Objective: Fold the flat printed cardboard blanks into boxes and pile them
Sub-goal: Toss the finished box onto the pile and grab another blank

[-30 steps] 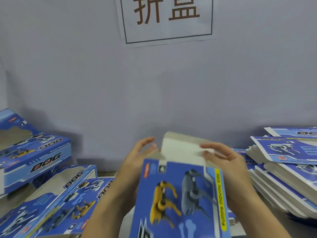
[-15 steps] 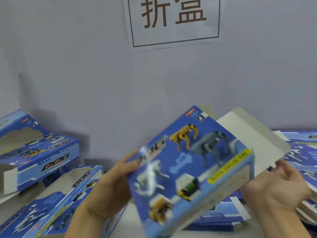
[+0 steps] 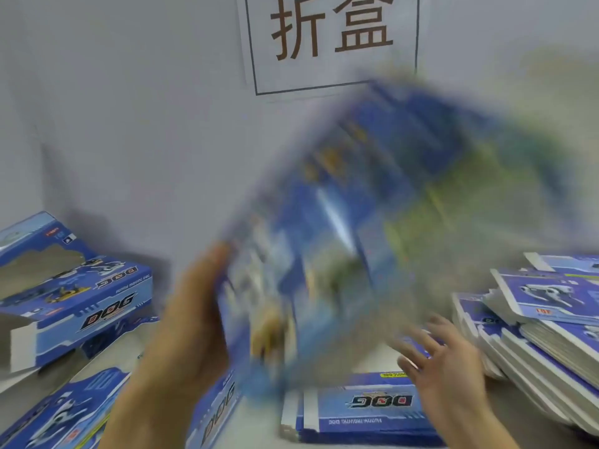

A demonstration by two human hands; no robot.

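A blue printed cardboard box (image 3: 350, 228) fills the middle of the view, tilted and heavily blurred by motion. My left hand (image 3: 194, 319) grips its lower left edge. My right hand (image 3: 450, 367) is below the box's right end, fingers spread, apart from the cardboard. Folded boxes (image 3: 81, 296) are piled at the left. A stack of flat blanks (image 3: 544, 319) lies at the right. One more flat blank (image 3: 366, 413) lies on the table under the held box.
A grey wall (image 3: 129, 124) stands close behind, with a white paper sign (image 3: 330, 40) bearing two large characters. More folded boxes (image 3: 64, 413) lie at the lower left.
The box has swung up and to the right, now blurred. My right hand has come off the box's right end and sits lower with fingers spread. My left hand still holds it.
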